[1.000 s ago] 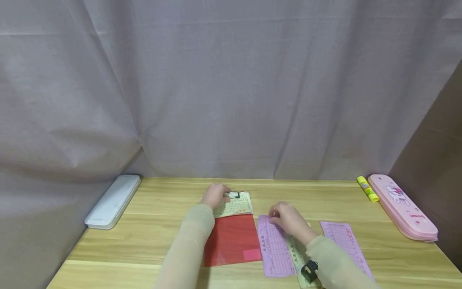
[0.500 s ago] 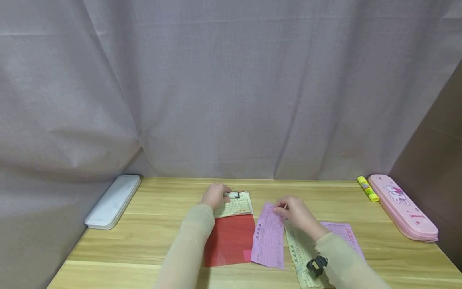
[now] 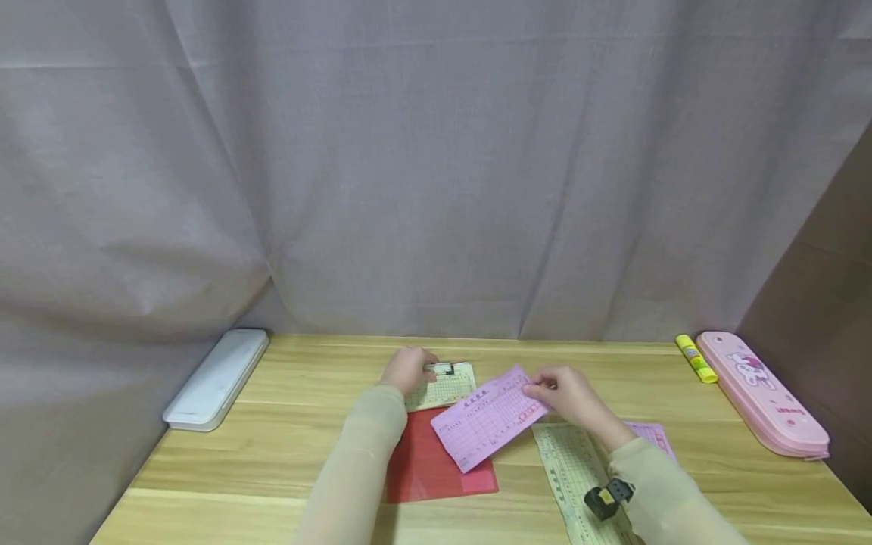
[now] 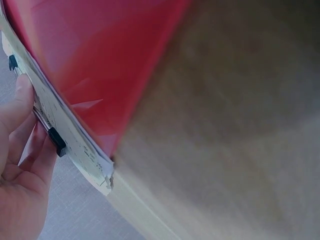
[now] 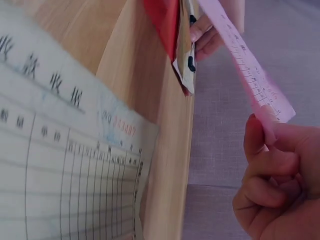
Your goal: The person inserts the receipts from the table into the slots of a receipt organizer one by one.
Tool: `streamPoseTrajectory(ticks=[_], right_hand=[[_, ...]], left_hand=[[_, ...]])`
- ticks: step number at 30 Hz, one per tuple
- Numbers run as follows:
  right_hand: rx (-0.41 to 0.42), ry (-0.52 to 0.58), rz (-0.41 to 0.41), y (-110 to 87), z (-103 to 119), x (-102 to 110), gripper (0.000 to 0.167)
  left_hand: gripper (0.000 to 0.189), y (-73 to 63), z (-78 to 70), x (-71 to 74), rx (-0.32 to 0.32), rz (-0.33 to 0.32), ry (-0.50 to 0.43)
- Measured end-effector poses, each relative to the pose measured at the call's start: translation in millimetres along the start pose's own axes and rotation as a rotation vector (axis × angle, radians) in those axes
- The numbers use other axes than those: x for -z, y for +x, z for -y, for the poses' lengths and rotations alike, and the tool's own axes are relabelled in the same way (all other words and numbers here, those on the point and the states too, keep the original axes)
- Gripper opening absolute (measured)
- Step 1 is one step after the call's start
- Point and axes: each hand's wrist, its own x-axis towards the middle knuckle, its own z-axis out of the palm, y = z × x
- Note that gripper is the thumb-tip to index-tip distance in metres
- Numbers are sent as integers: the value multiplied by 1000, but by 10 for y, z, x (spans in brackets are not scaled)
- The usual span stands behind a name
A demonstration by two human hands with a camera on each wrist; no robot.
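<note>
My right hand (image 3: 568,390) pinches a pink receipt slip (image 3: 489,418) by its right end between thumb and forefinger, the slip slanting over the red clip folder (image 3: 436,462). In the right wrist view the slip (image 5: 250,70) hangs from the fingertips, the other fingers curled. My left hand (image 3: 409,369) grips the metal clip (image 3: 443,369) at the folder's top. Yellowish receipt sheets (image 3: 439,390) lie under that clip. In the left wrist view, thumb and fingers sit at the clip (image 4: 50,127) with its black ends.
Beside the folder lies a yellowish receipt (image 3: 579,469), partly under the right forearm, with another pink slip (image 3: 654,437) beyond it. A yellow glue stick (image 3: 696,359) and pink pencil case (image 3: 763,393) are at right, a white case (image 3: 218,380) at left. A grey curtain (image 3: 436,166) stands behind.
My right hand has lifted the pink slip off the yellowish receipt and swung it left over the red folder, turning it aslant. The left hand has stayed at the clip.
</note>
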Motion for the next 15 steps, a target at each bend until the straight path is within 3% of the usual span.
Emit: streamPoseTrajectory(ticks=[7,15], right_hand=[[-20,62,-17,19,27,-47,17],[-119,132,-13,67,69,-169,20]], left_hand=[[29,-4,-1,2,-9,-11,30],[28,-11,-27,14,10,3,23]])
